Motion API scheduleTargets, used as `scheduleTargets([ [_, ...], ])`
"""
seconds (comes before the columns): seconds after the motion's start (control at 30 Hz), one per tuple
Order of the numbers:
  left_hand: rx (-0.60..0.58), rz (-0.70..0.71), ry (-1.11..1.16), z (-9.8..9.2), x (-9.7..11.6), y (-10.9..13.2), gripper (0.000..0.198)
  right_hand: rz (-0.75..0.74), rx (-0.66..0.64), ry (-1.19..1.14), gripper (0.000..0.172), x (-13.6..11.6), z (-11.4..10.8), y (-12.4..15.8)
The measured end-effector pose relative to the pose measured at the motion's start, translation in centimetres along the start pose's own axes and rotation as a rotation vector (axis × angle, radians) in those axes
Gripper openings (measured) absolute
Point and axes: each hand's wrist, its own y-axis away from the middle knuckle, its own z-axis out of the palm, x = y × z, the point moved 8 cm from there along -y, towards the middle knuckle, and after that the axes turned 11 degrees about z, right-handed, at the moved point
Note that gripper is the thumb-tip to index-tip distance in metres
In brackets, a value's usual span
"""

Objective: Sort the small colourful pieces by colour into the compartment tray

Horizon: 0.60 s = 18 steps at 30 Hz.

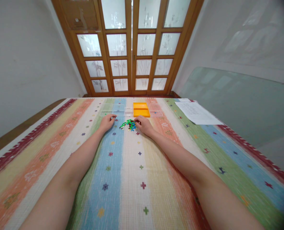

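Note:
A small heap of tiny plastic pieces (130, 125) in green, blue, white, dark red and other colours lies on the striped cloth between my hands. My right hand (144, 125) is at the heap's right edge, with thumb and fingertips closed together; whatever is in them is too small to make out. Left of the heap, my left hand (107, 123) rests near a clear plastic tray (118, 108), its fingers loosely bent and thumb apart, with nothing visible between them. Behind the heap stands an open yellow box (141, 112) with two shallow halves.
Another clear compartment tray (155, 111), holding a small blue piece, sits right of the yellow box. Printed paper sheets (197, 112) lie at the table's far right. A glass-like panel (240, 99) leans by the right wall. Wooden glazed doors (132, 57) stand beyond the table.

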Motion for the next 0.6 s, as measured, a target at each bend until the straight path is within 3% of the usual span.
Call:
scheduleTargets([
  [0.33,0.020,0.013,0.019,-0.2,0.3,0.1,0.032,0.122,0.100,-0.036,0.019,1.5,-1.6,-0.5],
  [0.6,0.010,0.035,0.016,0.1,0.2,0.1,0.032,0.282,0.370,-0.018,0.025,7.2,-6.7,-1.3],
])
